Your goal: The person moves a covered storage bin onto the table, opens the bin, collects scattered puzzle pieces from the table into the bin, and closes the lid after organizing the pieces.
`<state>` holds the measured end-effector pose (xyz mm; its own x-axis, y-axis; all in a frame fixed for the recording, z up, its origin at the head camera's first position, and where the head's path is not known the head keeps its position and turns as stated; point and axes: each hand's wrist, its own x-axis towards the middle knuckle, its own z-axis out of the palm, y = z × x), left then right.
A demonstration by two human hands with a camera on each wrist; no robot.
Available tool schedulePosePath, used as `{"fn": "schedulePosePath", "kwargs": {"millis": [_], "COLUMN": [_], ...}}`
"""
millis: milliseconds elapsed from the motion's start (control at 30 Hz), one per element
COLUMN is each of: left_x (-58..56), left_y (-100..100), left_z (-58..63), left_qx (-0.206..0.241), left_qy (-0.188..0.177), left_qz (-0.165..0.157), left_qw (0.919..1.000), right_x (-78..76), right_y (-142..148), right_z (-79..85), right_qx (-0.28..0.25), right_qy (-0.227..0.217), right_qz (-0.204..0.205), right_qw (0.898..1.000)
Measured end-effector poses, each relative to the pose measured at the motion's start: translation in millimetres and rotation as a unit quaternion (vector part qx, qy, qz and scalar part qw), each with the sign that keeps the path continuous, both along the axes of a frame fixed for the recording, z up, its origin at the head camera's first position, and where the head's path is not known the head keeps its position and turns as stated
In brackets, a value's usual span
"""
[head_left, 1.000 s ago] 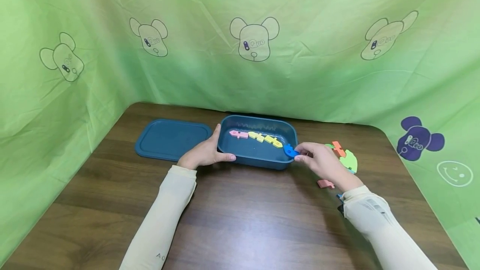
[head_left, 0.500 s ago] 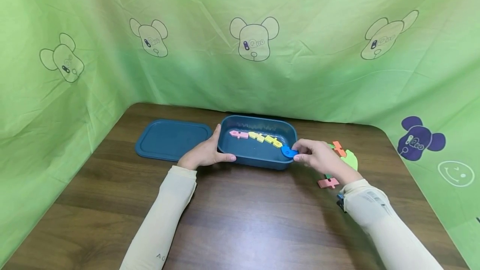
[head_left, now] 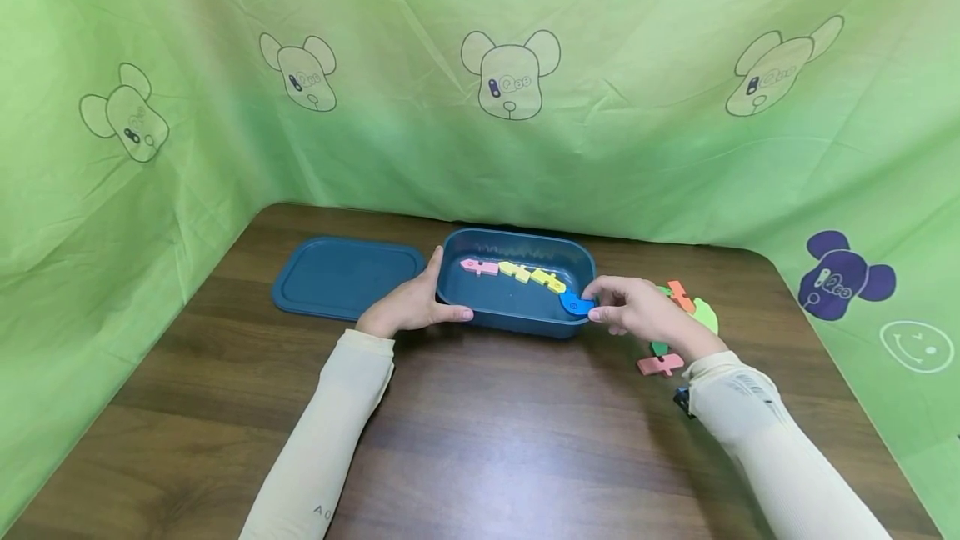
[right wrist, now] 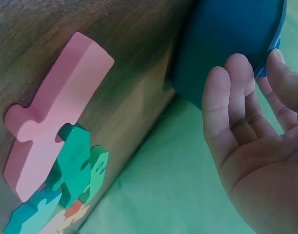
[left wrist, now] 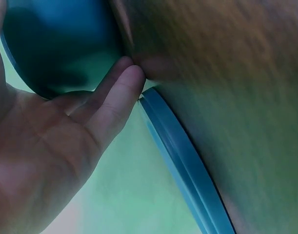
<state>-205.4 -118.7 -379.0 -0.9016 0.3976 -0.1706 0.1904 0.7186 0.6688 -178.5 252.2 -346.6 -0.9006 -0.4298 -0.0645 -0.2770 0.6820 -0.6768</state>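
Note:
A dark blue plastic box [head_left: 517, 322] holds a pink puzzle piece [head_left: 480, 267], a pale yellow puzzle piece [head_left: 513, 271] and a brighter yellow one [head_left: 548, 280] in a slanting row. My left hand [head_left: 408, 307] braces the box's left end, thumb along the front wall and fingers straight against the side. At the box's right end my right hand [head_left: 637, 308] pinches a curved blue puzzle piece [head_left: 573, 303] between thumb and finger. That piece sits just inside the rim, by the end of the yellow piece. In the right wrist view the hand mostly hides it.
A flat blue lid [head_left: 348, 275] lies left of the box. Right of it are loose puzzle pieces: pink [right wrist: 61, 112], green [right wrist: 73, 161], teal [right wrist: 34, 212], orange [head_left: 681, 296] and light green [head_left: 707, 316]. A small dark item [head_left: 682, 400] shows beside the right sleeve. Green cloth hangs behind the table.
My right hand has shifted the blue puzzle piece slightly left, up to the yellow piece, and its curve lies flatter in view. The left hand and the box stay put.

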Motion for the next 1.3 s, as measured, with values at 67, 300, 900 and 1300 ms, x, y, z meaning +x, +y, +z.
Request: {"fn": "schedulePosePath", "kwargs": {"millis": [67, 300, 900, 1300], "left_x": [-0.7, -1.8, -0.9, 0.4], "left_y": [-0.1, -0.6, -1.4, 0.1], "left_z": [-0.6, -1.3, -1.1, -0.9], "left_qx": [0.002, -0.002, -0.002, 0.002], "left_qy": [0.002, 0.003, -0.003, -0.005], "left_qz": [0.001, 0.002, -0.002, 0.002], "left_qw": [1.0, 1.0, 1.0, 1.0], "right_x": [0.3, 0.0, 27.7, 68.3], "right_y": [0.6, 2.5, 48.8, 101.1], "right_z": [-0.2, -2.8, 4.0, -7.8], "right_qx": [-0.003, -0.005, 0.07, 0.115], "right_qy": [-0.003, 0.001, 0.151, 0.07], "right_qz": [0.001, 0.007, -0.036, -0.1], "right_qw": [1.0, 1.0, 0.985, 0.986]}}
